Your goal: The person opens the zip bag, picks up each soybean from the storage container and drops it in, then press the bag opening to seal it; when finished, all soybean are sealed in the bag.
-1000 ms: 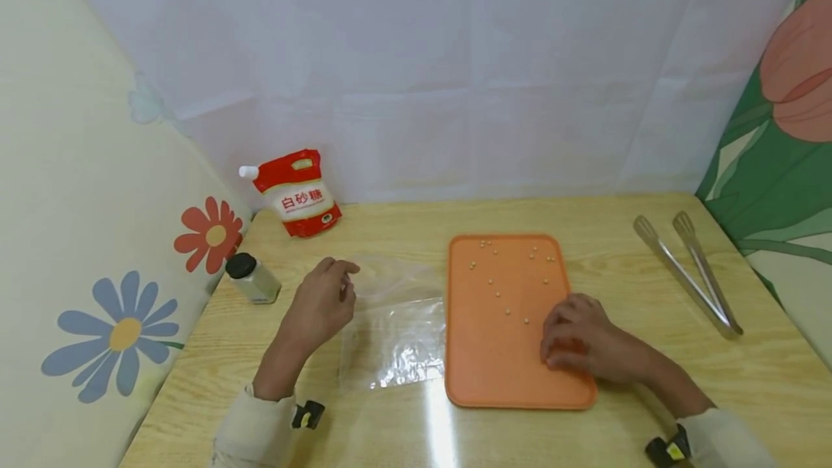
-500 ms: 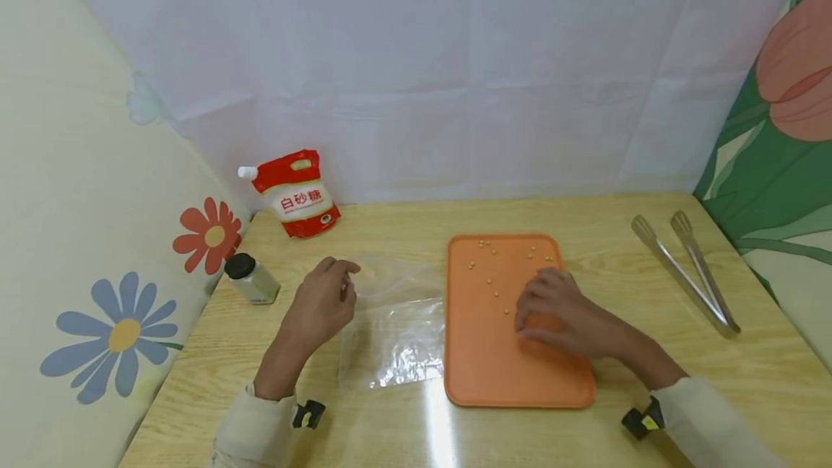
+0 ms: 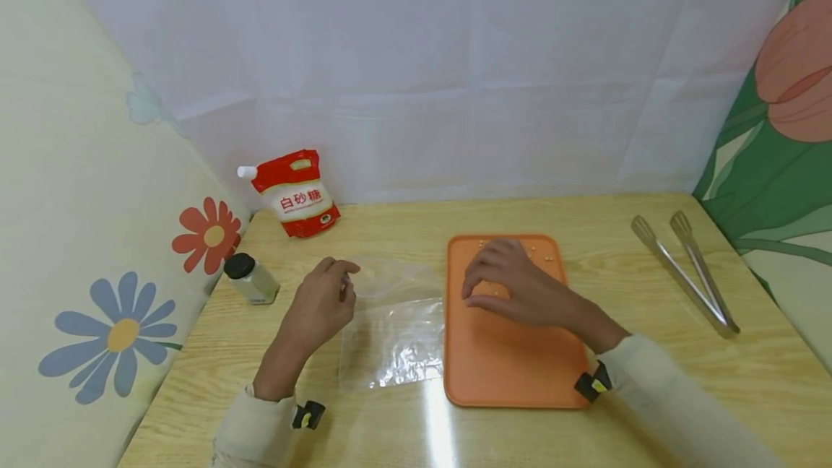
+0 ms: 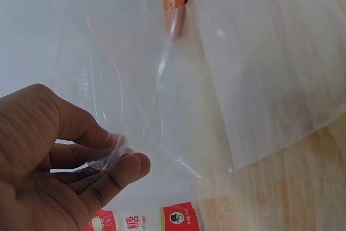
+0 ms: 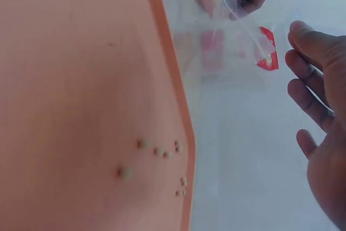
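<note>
Your light wooden table (image 3: 403, 222) carries everything; take the flat orange rectangular tray (image 3: 513, 367) as the landmark. Just left of the tray, edge touching or nearly so, lies the clear plastic zip bag (image 3: 393, 338). Well right of the tray sit the long metal tongs (image 3: 689, 273). Far left of the tray, against the back sheet, stands the red-and-white sugar pouch (image 3: 295, 193), and nearer you from it the small black-capped shaker jar (image 3: 250, 279).

Your right hand (image 3: 507, 287) hovers over the tray's far-left part, fingers arched and loose, gripping nothing that shows; the wrist view has the fingers (image 5: 311, 79) spread and fairly straight. Your left hand (image 3: 321, 305), left of the tray, pinches the bag's upper film between thumb and fingertips (image 4: 127, 169), lifting the mouth open.

The small pale round beans (image 5: 162, 152) are scattered on the tray's far end, a cluster close to its left rim by the bag, a few more toward the far-right corner (image 3: 542, 255).

Risks, as a judgement: the beans are tiny and round, so a quick sweep probably sends some rolling over the low rim onto the table instead of into the bag. The thin film is held at one spot only; it could sag shut or slip from the pinch, and beans would hit the outside. Pressing the tray edge may shift it off the bag.
</note>
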{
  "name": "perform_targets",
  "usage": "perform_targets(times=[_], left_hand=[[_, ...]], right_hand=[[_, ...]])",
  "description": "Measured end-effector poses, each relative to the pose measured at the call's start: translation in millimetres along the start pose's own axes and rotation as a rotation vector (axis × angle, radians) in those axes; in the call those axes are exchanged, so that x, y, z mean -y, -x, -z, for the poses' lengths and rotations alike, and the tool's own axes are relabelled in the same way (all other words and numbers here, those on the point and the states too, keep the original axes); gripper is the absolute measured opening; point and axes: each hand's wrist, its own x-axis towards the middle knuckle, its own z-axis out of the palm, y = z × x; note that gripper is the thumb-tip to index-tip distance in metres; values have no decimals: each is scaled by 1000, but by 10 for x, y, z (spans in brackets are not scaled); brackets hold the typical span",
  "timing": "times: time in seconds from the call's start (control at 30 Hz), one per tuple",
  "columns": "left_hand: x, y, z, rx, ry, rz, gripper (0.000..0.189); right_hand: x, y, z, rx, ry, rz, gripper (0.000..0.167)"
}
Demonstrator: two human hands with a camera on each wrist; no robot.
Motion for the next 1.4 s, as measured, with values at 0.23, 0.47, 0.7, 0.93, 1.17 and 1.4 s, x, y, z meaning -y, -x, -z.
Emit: perform_targets(times=[0.23, 0.47, 0.7, 0.93, 1.17, 1.4], left_hand=[[16, -8, -4, -18, 10, -17, 23], [20, 3, 4, -14, 11, -5, 24], [26, 9, 4, -16, 9, -3, 23], [39, 14, 10, -1, 11, -1, 24], [55, 13, -3, -4, 23, -15, 24], [56, 7, -12, -9, 26, -22, 24]], right_hand=[[17, -384, -119, -37, 11, 31, 7], [10, -666, -280, -92, -24, 26, 7], [32, -866, -423, -107, -58, -4, 6], [-12, -991, -547, -126, -29, -16, 6], [-65, -1021, -616, -125, -6, -43, 7], [-89, -1064, -694, -118, 44, -47, 7]])
